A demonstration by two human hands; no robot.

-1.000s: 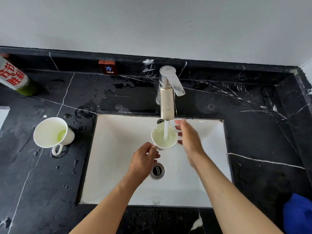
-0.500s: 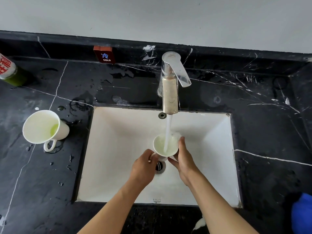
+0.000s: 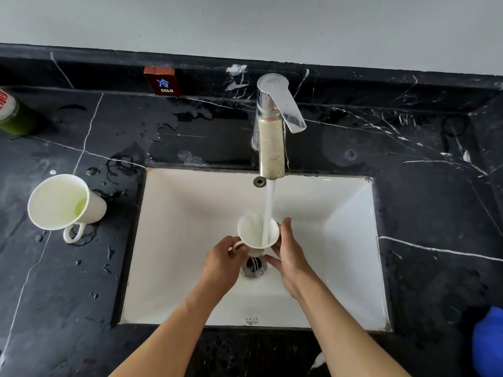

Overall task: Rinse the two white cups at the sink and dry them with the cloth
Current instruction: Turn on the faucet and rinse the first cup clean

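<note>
One white cup [image 3: 251, 231] is held upright over the drain of the white sink [image 3: 340, 240], under the running stream from the chrome faucet [image 3: 272, 126]. My left hand [image 3: 221, 263] grips its handle. My right hand [image 3: 290, 257] cups its right side. Water pours into the cup. The second white cup [image 3: 61, 202] stands on the black marble counter to the left of the sink, with a little greenish liquid inside and its handle toward me. A blue cloth [image 3: 488, 346] shows at the right edge of the counter.
The black counter [image 3: 81, 295] is wet with drops around the second cup. A green bottle [image 3: 13, 115] stands at the far left. A small COLD sign [image 3: 162, 81] leans on the back ledge. The drain [image 3: 253, 265] lies just below the held cup.
Both hands lowered the cup from just under the spout down toward the drain. My right hand went from open beside the cup to holding its side.
</note>
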